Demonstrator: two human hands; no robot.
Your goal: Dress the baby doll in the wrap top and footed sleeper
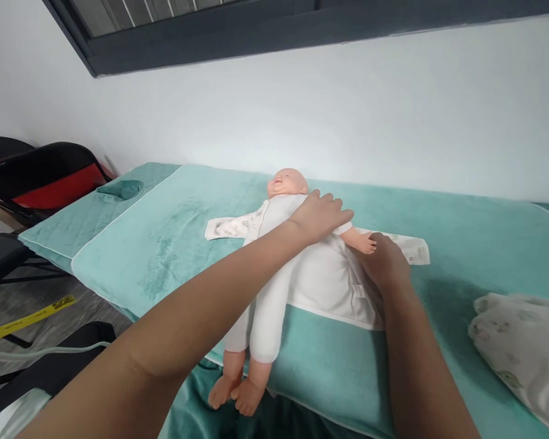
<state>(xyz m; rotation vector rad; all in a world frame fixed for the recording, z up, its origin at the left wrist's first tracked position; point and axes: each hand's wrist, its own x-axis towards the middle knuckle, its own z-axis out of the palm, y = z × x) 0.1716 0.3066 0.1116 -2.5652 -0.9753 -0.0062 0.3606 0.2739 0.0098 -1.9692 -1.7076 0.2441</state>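
Observation:
A baby doll (274,311) in a white undersuit lies on its back, with its bare head towards the wall and its feet towards me. Its body lies partly on a spread-out white baby shirt (324,289), which has printed sleeves stretched to both sides. My left hand (320,216) is laid over the doll's shoulder and upper arm, its fingers curled around them. Beside the doll's small hand, my right hand (387,259) is closed at the base of the right-hand sleeve. The fingertips of my right hand are hidden behind the cloth and the doll's arm.
A teal padded mat (165,244) covers the bed along a white wall. A bundled printed cloth (521,347) lies at the right. Folding chairs (55,177) stand at the left, with yellow tape (32,318) near the floor. A dark window frame (210,46) is above.

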